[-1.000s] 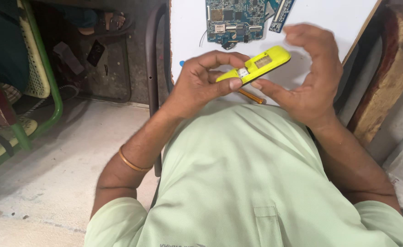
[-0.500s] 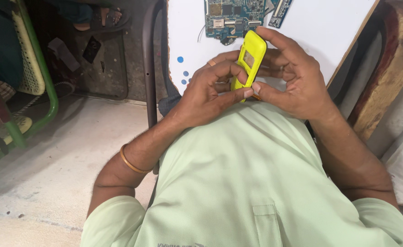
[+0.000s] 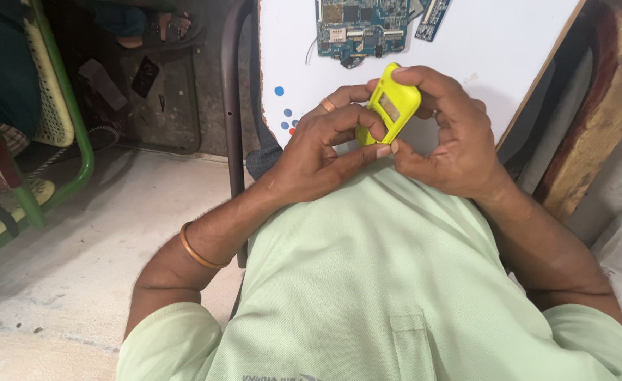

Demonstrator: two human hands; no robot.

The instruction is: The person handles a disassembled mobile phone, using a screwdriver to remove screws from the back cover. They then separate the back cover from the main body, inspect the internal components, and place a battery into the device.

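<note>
Above white table [image 3: 508,63], yellow casing [image 3: 390,104] between hands

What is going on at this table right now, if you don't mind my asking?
A person in a light green shirt holds a small yellow phone casing upright in both hands, just above a white table. The left hand grips its lower edge, and the right hand wraps over its top. A blue circuit board lies further back on the table.

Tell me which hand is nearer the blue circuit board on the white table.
Right. The right hand sits just below the blue circuit board, gripping the yellow case; the left hand lies lower, farther off.
</note>
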